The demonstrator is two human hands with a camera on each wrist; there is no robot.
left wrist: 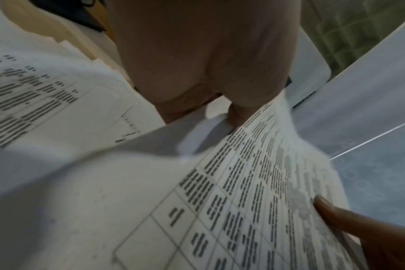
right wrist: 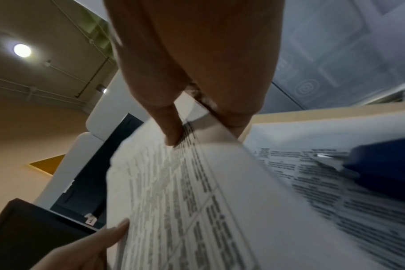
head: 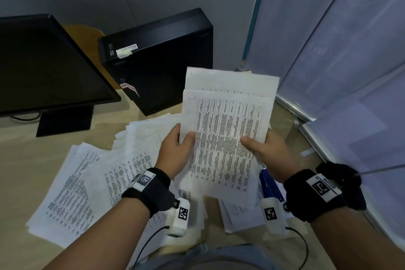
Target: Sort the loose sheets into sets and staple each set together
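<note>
White printed sheets, a small held stack (head: 225,138), stand raised above the counter (head: 26,160) at centre of the head view. Left hand (head: 175,151) pinches the stack's edge at 9 o'clock, thumb on the face; right hand (head: 269,151) pinches the edge at 3 o'clock likewise. Top edges are stepped, so the set is not yet squared. Loose sheets (head: 87,182) lie fanned on the counter at 8 o'clock. A blue stapler (head: 270,186) rests below the right wrist at 5 o'clock.

Left wrist view: the held stack (left wrist: 243,182) runs under the left hand (left wrist: 204,64); the grip's curled fingers sit behind the paper.

Right wrist view: right hand (right wrist: 197,64), thumb pressing the held stack (right wrist: 173,201); stapler (right wrist: 382,164) at 3 o'clock.

Risk, in my judgement: stapling now would bind misaligned pages; a slack pinch could drop sheets into the unsorted spread.
</note>
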